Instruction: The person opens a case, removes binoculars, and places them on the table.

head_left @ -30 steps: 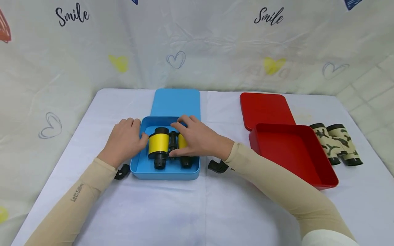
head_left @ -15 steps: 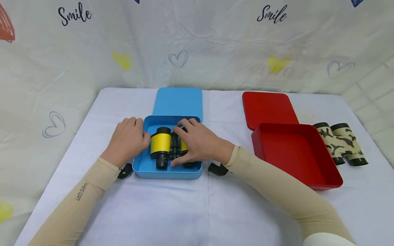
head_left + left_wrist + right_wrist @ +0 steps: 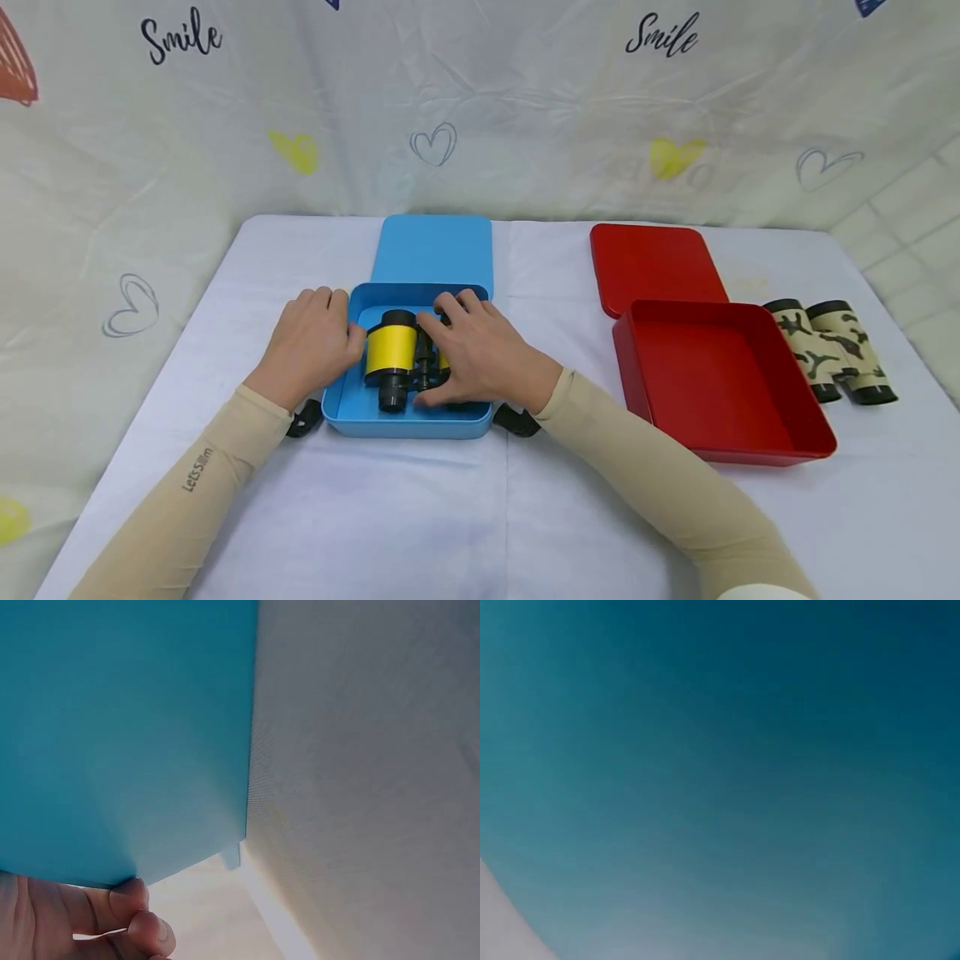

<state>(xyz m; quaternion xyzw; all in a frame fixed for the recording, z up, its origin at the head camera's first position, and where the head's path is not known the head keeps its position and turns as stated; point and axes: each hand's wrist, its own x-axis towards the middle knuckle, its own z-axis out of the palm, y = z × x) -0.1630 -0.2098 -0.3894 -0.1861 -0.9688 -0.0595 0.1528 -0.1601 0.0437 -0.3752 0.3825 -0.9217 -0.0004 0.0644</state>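
Note:
Yellow-and-black binoculars (image 3: 391,347) lie inside a blue box (image 3: 405,428) left of the table's middle. My right hand (image 3: 486,354) reaches over the box's right side and grips the right barrel, thumb toward me and fingers at the far end; that barrel is mostly covered by the hand. At the box's left wall, my left hand (image 3: 309,346) holds the rim, thumb on top. In the left wrist view, its curled fingertips (image 3: 150,932) touch the lower edge of the blue wall (image 3: 127,750). Blurred blue box wall (image 3: 720,780) fills most of the right wrist view.
A blue lid (image 3: 433,248) lies behind the blue box. On the right are an open red box (image 3: 723,375), a red lid (image 3: 656,265) and camouflage binoculars (image 3: 846,354). Black wrist-camera parts (image 3: 516,421) show beneath the wrists. A printed cloth (image 3: 525,108) hangs behind the table.
My right hand has settled lower and closer around the right barrel, covering more of it. The right forearm has swung slightly left. My left hand stays at the box's left wall.

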